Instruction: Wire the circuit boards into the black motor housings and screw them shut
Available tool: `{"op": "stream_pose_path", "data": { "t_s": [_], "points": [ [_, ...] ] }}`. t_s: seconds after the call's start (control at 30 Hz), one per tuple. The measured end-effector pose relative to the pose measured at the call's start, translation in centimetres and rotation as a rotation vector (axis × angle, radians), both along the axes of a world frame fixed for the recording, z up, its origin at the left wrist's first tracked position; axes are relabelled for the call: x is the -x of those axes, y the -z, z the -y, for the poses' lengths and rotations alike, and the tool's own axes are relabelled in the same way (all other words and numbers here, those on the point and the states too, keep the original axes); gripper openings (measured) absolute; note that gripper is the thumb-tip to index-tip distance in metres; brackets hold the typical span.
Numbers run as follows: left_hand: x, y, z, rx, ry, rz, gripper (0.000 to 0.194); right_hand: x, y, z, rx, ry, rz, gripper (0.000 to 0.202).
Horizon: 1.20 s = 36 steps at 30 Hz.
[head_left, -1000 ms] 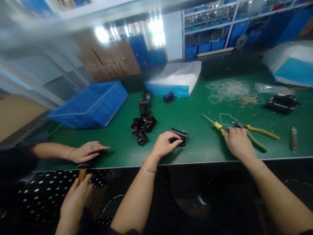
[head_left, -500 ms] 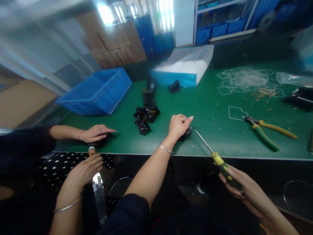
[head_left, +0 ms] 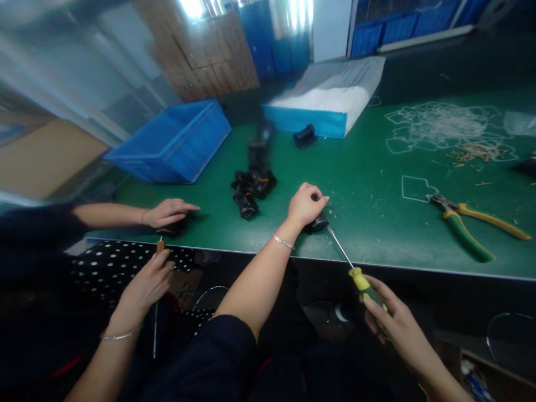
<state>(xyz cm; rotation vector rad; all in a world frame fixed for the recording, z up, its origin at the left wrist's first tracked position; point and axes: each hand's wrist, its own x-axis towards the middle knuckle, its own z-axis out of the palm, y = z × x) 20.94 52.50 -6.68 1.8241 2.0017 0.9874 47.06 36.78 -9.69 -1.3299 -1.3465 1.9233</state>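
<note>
My left hand (head_left: 307, 206) is closed over a small black plastic part (head_left: 319, 223), pressed to the green table near its front edge. In my right hand (head_left: 387, 312) is a screwdriver (head_left: 363, 282) with a yellow and dark green handle. Its metal shaft slants up to the left, and the tip meets or nearly meets the black part's right side; exact contact is hard to tell. Left of my left hand lies a cluster of similar black parts (head_left: 251, 190). Another black part (head_left: 305, 136) rests farther back.
A co-worker's hands (head_left: 153, 273) at the left hold a wooden-handled tool and a dark part. A blue bin (head_left: 167, 145) and a white-and-blue package (head_left: 322, 106) stand behind. Cutting pliers (head_left: 464, 223), a wire loop (head_left: 414, 188) and a pile of wire frames (head_left: 448, 125) lie right.
The screwdriver has moved left, bringing its tip to the black part. More of that part shows beneath my left hand. The co-worker's tool has swung round, and the view has shifted slightly.
</note>
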Motion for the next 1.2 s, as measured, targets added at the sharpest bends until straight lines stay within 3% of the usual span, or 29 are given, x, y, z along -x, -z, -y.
{"op": "stream_pose_path", "data": {
  "t_s": [0.5, 1.2],
  "points": [
    [0.0, 0.2, 0.0, 0.030, -0.027, -0.044, 0.021, 2.2, -2.0, 0.3, 0.061, 0.127, -0.043, 0.068],
    [-0.2, 0.1, 0.0, 0.032, -0.041, -0.037, 0.021, 2.1, -1.5, 0.9, 0.152, 0.160, -0.097, 0.063]
  ]
}}
